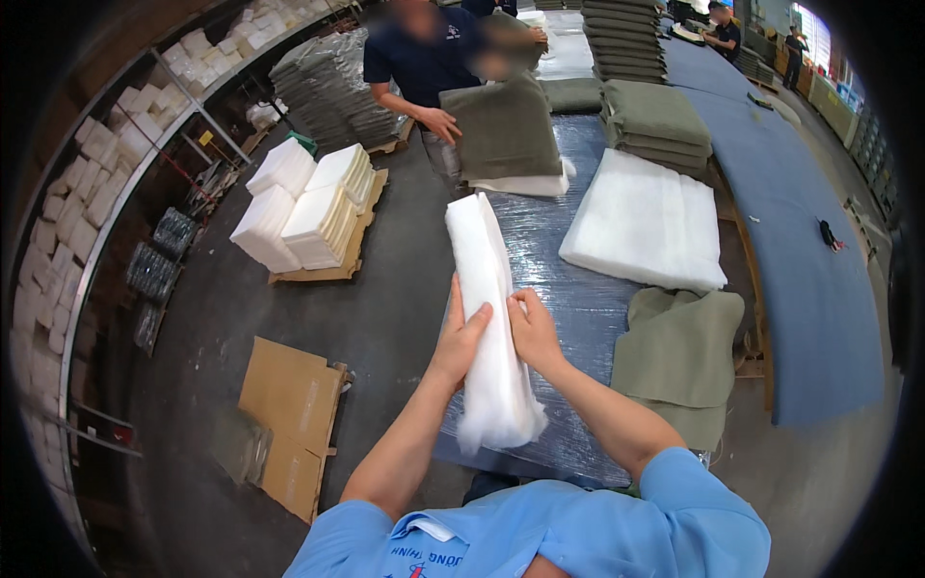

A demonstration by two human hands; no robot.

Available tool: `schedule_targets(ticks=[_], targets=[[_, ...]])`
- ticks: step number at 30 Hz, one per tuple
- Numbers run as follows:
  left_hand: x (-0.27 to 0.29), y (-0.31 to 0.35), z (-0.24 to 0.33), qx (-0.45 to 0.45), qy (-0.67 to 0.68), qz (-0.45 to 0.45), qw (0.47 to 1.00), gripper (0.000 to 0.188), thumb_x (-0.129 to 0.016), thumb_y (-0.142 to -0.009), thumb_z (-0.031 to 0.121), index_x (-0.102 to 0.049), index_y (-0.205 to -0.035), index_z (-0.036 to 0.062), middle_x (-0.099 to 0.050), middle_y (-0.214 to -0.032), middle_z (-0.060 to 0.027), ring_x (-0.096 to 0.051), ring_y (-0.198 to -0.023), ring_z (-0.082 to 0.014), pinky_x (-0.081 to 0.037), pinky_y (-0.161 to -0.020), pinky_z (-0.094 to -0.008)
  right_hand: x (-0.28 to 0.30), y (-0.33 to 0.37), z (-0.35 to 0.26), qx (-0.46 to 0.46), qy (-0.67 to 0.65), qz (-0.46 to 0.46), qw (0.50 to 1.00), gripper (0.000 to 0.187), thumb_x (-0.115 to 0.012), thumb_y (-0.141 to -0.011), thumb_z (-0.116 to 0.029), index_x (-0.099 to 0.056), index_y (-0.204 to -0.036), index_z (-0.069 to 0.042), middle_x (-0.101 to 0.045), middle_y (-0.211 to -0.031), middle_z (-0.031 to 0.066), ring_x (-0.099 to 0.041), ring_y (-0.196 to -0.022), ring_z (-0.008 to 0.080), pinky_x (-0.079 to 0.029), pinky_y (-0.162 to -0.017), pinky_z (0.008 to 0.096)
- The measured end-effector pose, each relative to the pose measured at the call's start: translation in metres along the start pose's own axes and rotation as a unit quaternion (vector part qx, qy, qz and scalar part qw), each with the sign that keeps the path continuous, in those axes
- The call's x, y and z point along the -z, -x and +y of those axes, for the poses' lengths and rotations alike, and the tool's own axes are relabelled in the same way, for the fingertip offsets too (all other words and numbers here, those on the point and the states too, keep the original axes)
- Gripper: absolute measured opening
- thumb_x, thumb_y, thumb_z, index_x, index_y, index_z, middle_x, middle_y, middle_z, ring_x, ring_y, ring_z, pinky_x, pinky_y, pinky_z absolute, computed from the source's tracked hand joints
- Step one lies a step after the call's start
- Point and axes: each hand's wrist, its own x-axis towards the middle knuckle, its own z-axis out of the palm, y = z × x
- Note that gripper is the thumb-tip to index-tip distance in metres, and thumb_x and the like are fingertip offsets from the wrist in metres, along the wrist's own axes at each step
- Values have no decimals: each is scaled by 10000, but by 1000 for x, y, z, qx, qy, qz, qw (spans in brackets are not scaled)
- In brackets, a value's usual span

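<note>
Between my two hands is a thick white piece of fluffy batting [489,279], folded lengthwise and standing on its edge above the wrapped table. My left hand [461,339] presses its left side, with the thumb along the near face. My right hand [534,329] grips the fold on the right, its fingers curled at the edge. The lower end of the batting looks loose and frayed. To the right lies a stack of white batting sheets [647,226], and nearer me a folded olive-green fabric cover [679,352].
The table [588,318] is wrapped in shiny plastic film. Across it, a co-worker [424,58] holds an olive-green cushion [506,125]. White foam blocks [323,217] sit on a pallet to the left, near flattened cardboard [289,405]. A long blue table [790,241] runs along the right.
</note>
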Motion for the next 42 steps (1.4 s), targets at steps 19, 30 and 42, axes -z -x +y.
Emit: schedule_targets(ticks=[19, 30, 42], targets=[[67, -87, 26, -191, -272, 127, 935, 459, -515, -1085, 153, -531, -1512, -14, -477, -1600, -161, -432, -1489, -242, -332, -1225, -361, -2, -59, -35, -214, -369, -166, 889, 212, -611, -1085, -273, -663, -966, -106, -646, -853, -18, -579, -777, 72, -491, -677, 263], [52, -141, 9, -184, -339, 29, 922, 662, -538, -1037, 146, -311, -1634, -32, -98, -1772, -185, -80, -1643, -289, -156, -1298, -377, -14, -153, -46, -111, -171, -91, 975, 463, -567, -1064, -455, -727, -1004, -24, -662, -855, 76, -606, -761, 166, -493, -655, 333], [65, -148, 28, -128, -542, 5, 830, 918, -668, -958, 300, -188, -1643, -76, -102, -1744, -265, -109, -1618, -412, -153, -1307, -449, -61, -175, -15, -141, -294, -115, 938, 435, -577, -1063, -412, -737, -1063, -7, -690, -920, 80, -602, -762, 150, -482, -594, 351]])
